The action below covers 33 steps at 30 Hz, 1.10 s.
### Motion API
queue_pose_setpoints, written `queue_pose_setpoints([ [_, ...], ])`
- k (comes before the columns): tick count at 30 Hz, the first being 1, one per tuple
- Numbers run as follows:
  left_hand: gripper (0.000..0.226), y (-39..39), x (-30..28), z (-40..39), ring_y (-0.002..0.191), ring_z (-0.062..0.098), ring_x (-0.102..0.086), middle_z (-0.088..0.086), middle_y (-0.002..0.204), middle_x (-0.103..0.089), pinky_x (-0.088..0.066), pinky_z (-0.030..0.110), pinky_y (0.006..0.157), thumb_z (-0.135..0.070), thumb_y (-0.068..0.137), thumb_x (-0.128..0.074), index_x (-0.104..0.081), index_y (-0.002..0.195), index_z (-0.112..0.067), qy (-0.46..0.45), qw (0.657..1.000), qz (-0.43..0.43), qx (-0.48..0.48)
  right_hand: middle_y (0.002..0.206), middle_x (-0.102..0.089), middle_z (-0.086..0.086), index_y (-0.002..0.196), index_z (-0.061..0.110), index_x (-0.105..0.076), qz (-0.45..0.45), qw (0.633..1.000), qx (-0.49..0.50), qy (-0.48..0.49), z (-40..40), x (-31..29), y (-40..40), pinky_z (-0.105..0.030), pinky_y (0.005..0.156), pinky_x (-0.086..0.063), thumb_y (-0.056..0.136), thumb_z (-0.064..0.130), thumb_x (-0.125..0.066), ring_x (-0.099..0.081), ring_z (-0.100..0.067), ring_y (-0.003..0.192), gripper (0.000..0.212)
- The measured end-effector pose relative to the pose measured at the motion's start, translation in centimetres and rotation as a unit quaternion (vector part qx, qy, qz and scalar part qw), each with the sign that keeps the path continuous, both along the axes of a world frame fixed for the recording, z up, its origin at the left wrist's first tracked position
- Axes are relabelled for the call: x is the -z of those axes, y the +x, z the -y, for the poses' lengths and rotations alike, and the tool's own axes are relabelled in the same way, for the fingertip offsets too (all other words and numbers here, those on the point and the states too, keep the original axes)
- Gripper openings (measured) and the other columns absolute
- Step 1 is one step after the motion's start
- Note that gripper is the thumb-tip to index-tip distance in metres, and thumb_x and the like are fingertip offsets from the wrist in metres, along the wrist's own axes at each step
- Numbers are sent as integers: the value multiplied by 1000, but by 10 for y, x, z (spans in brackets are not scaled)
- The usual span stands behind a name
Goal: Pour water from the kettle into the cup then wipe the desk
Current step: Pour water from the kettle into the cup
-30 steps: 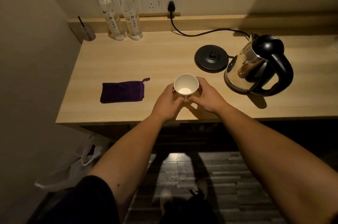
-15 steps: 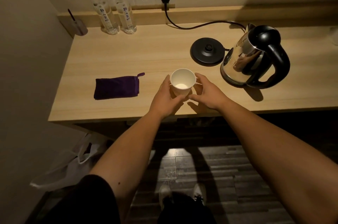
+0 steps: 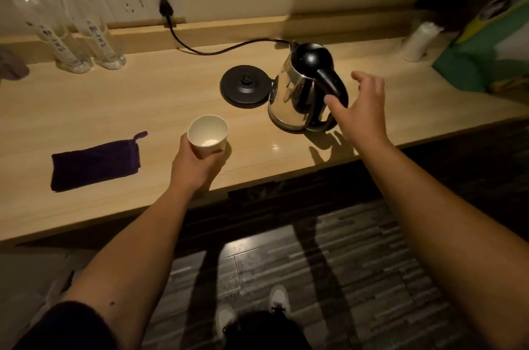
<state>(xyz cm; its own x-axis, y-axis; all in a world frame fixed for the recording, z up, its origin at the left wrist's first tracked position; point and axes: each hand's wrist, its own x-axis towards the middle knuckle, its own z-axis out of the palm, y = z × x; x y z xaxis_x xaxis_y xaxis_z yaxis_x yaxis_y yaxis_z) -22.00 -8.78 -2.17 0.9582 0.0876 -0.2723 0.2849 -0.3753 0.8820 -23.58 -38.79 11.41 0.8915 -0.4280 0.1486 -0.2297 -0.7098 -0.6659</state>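
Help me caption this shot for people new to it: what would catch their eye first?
The shiny kettle with its black handle, standing on the desk beside its round base, and the open right hand reaching for that handle. Next, the white cup held in the left hand near the front edge, with a folded purple cloth to its left.

My right hand [image 3: 361,109] is no longer cupping the paper cup [image 3: 208,135]; it is reaching out, fingers spread, to the kettle's black handle [image 3: 332,85], not yet gripping it. My left hand [image 3: 194,162] is now holding the cup alone. My head is turning right, bringing a green bag [image 3: 483,55] into sight.
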Motion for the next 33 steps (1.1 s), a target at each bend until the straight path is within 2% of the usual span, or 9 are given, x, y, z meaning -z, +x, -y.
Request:
queue_pose_setpoints([
  [2,86,1,2,-1,123,23,-45,-2,132,-48,-42,42,101,-30,74,-82,-29,142,-29,14,1000,2,-4,138,-43,-1,138,21,-36,-69,994,-10,89,5,9,10,-30,92,-46,82,36,-70,-47,-16,119,68],
  [5,86,1,4,-2,124,25,-45,1,136,-47,-41,40,99,-29,75,-81,-28,142,-28,26,1000,5,-7,116,-56,2,124,19,-46,-89,975,-19,202,4,18,20,-22,71,-44,83,33,-70,-56,-16,103,49],
  [8,84,0,2,-1,124,24,-45,0,135,-47,-41,38,98,-27,76,-80,-28,142,-26,27,1000,10,-6,108,-60,1,111,22,-52,-82,963,-16,255,5,21,28,-28,74,-46,82,32,-71,-59,-18,101,36],
  [11,84,0,1,-3,122,23,-46,-2,132,-49,-41,36,97,-27,75,-81,-30,141,-26,26,1000,10,-7,106,-62,1,111,23,-54,-80,962,-17,261,9,23,31,-33,81,-51,82,30,-71,-60,-19,100,34],
  [14,84,-1,0,-4,122,23,-47,0,134,-50,-42,36,97,-29,75,-80,-30,142,-26,31,999,11,-9,104,-62,0,110,23,-55,-76,970,-37,230,13,18,25,-35,80,-52,82,31,-71,-61,-19,97,34],
  [20,83,-2,-5,-3,117,20,-48,-2,132,-51,-43,34,94,-30,76,-79,-29,142,-27,32,999,8,-7,94,-62,-5,104,19,-58,-69,976,-139,154,11,-20,15,-29,65,-46,80,27,-74,-60,-21,87,30],
  [23,79,-3,-6,-3,111,18,-51,-5,126,-53,-42,31,87,-33,75,-79,-33,139,-29,27,1000,4,-8,92,-62,-3,100,21,-60,-89,972,-187,111,1,-41,16,-35,72,-50,75,28,-77,-60,-21,86,30],
  [28,79,-2,-5,-4,115,20,-51,-4,128,-53,-43,31,91,-35,74,-80,-33,138,-28,23,1000,-1,4,89,-62,5,98,25,-61,-128,954,-272,11,-28,-62,20,-34,73,-50,71,31,-79,-58,-12,84,33],
  [33,83,-3,-4,-5,118,21,-49,-1,133,-51,-42,29,92,-36,75,-80,-31,141,-27,25,1000,9,12,89,-67,1,99,22,-66,-164,928,-331,-54,-50,-73,29,-38,74,-55,69,37,-79,-62,-16,84,36],
])
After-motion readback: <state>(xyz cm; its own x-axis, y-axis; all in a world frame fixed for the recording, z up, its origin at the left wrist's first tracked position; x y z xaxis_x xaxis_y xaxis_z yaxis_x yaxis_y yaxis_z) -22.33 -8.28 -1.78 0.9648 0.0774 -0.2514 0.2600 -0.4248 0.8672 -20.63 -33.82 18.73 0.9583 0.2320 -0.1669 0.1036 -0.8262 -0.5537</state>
